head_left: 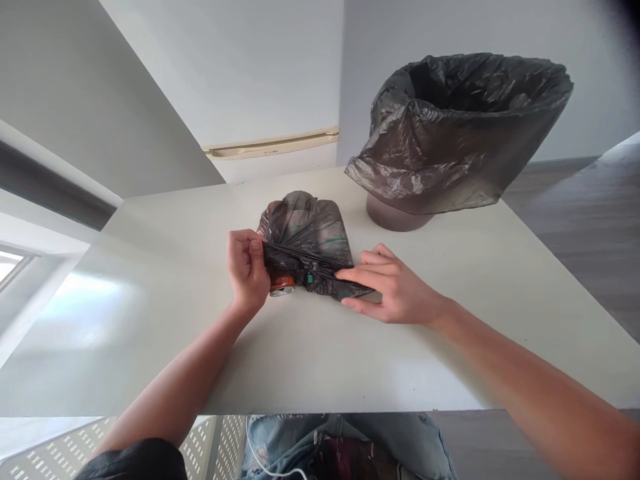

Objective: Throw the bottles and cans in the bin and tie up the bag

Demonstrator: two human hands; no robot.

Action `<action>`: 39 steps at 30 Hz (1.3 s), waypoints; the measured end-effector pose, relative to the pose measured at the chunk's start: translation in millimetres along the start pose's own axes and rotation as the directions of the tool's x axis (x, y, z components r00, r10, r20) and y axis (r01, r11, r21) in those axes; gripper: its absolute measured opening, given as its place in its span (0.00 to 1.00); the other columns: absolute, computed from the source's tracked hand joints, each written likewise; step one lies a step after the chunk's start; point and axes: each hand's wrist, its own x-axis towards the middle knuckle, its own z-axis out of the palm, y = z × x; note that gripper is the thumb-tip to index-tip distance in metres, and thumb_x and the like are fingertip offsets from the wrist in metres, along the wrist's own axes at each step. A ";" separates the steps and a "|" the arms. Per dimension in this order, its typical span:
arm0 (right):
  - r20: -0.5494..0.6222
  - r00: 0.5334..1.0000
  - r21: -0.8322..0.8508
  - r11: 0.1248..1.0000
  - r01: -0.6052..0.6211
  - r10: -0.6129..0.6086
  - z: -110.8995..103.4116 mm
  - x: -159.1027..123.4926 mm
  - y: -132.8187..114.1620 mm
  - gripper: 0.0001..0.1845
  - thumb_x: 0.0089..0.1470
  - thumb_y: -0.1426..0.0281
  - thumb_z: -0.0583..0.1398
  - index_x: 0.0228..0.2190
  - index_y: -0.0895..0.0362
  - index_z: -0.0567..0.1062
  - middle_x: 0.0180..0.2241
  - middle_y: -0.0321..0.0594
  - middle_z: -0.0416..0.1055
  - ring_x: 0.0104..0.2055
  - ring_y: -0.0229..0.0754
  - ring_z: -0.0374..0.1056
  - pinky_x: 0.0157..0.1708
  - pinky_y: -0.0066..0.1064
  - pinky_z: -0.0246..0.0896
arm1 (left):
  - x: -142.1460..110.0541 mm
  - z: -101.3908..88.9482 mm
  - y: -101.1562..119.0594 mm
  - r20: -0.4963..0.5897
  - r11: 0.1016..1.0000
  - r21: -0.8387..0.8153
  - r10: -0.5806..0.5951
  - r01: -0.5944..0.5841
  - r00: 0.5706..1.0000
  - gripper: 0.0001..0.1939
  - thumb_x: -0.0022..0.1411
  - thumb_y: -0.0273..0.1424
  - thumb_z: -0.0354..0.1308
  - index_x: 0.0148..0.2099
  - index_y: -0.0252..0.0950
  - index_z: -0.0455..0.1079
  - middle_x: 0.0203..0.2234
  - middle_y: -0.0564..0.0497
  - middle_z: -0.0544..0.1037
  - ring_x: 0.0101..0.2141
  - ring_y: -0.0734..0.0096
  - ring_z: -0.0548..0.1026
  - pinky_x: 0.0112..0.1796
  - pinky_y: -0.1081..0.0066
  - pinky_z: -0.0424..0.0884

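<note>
While the small dark bag sits between both hands, left hand pinching its twisted top tight, right hand half open, fingertips holding its other end on the white table.

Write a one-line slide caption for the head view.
Both hands, left hand and right hand, pull the gathered mouth of a small filled bin bag on a white table, beside a lined bin.

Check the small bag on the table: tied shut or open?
Not tied: both hands, left hand and right hand, pull the small bag mouth taut; a can pokes out.
</note>
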 end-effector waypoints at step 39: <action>0.145 0.989 0.185 0.982 -0.026 -0.001 -9.8 -2.3 3.0 0.13 0.70 0.60 0.63 0.36 0.57 0.78 0.27 0.34 0.70 0.34 0.40 0.58 0.43 0.38 0.47 | 28.4 -2.3 -12.9 0.057 0.739 -0.511 -0.481 0.440 0.875 0.20 0.68 0.51 0.65 0.40 0.41 0.68 0.29 0.54 0.67 0.29 0.73 0.71 0.33 0.72 0.74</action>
